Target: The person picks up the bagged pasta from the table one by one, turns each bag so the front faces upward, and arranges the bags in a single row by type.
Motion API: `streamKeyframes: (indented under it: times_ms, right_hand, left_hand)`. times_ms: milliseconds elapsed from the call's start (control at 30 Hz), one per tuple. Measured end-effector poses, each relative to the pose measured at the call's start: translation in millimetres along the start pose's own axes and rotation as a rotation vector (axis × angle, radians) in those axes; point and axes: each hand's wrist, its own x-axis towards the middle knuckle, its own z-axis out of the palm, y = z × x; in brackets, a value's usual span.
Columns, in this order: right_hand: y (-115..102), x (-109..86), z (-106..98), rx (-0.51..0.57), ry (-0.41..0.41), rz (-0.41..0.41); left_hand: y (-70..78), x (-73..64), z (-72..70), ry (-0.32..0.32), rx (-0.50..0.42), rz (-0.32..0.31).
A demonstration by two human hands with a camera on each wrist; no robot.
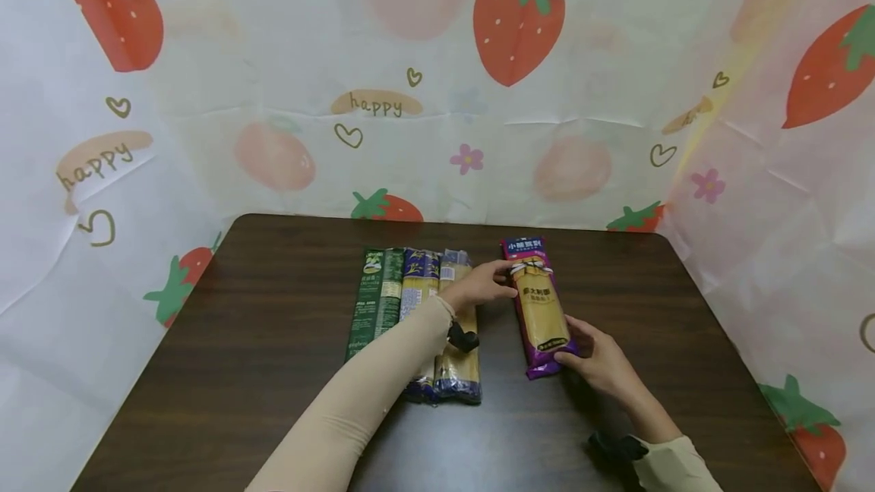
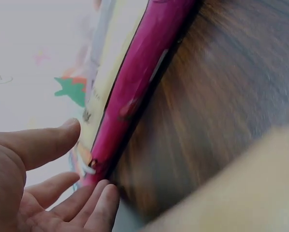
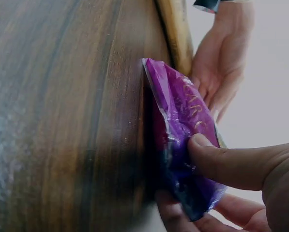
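A purple-and-yellow packet of pasta (image 1: 540,302) lies slightly slanted at the right of the row of packets. My right hand (image 1: 604,361) holds its near right corner; in the right wrist view the thumb (image 3: 221,162) lies on the crinkled purple end (image 3: 183,111) with fingers beneath. At the far left edge of this packet is my left hand (image 1: 478,285), its fingertips right at the side. The left wrist view shows that hand's thumb (image 2: 47,145) and fingers spread apart beside the magenta edge (image 2: 129,92), fairly straight.
Left of the held packet lie a green spaghetti packet (image 1: 372,302), a blue-topped pasta packet (image 1: 418,279) and a clear one with a blue end (image 1: 458,378), side by side. My left forearm (image 1: 369,393) crosses over them. The dark wooden table (image 1: 273,310) meets a strawberry-print backdrop (image 1: 478,127) behind.
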Motion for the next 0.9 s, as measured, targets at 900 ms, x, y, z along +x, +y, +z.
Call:
streamKeyframes:
  times_ms: [900]
  right_hand:
    - [-47,7.3,35,-0.013,0.110,-0.168]
  left_hand:
    - [-12.2,-33.8,-69.5,0.087,0.297,0.015]
